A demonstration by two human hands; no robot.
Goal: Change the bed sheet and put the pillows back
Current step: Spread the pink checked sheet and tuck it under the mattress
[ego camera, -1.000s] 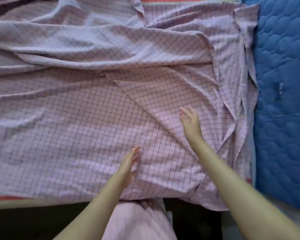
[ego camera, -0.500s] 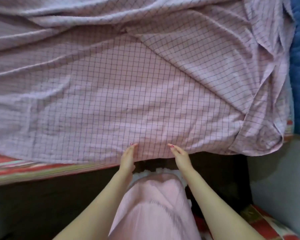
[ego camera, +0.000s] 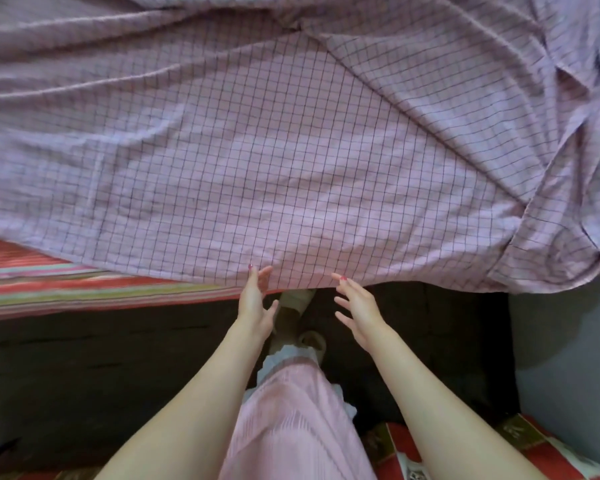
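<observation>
Nearest the camera, a pink pleated skirt (ego camera: 291, 427) with a pale frilled hem hangs between two bare forearms, and below it a foot in a light sandal (ego camera: 310, 341) stands on dark floor. A red patterned mat (ego camera: 520, 455) lies at the lower right, beside a grey surface (ego camera: 565, 358) whose nature I cannot tell. Both arms reach forward to the near hem of the bed sheet (ego camera: 257, 168). The left hand (ego camera: 255, 304) has its fingers straight and spread, the fingertips touching the sheet's edge, holding nothing. The right hand (ego camera: 357, 308) is likewise wide, fingers loosely spread, its forefinger tip at the hem; whether it truly touches the cloth I cannot tell. The sheet, lilac-pink with a thin dark grid, lies spread over the bed and overhangs its near edge, flat in the middle and creased toward the far side, with a folded, bunched corner at the right. Under its left part a red, green and white striped mattress cover (ego camera: 84, 289) shows. No container is in view.
</observation>
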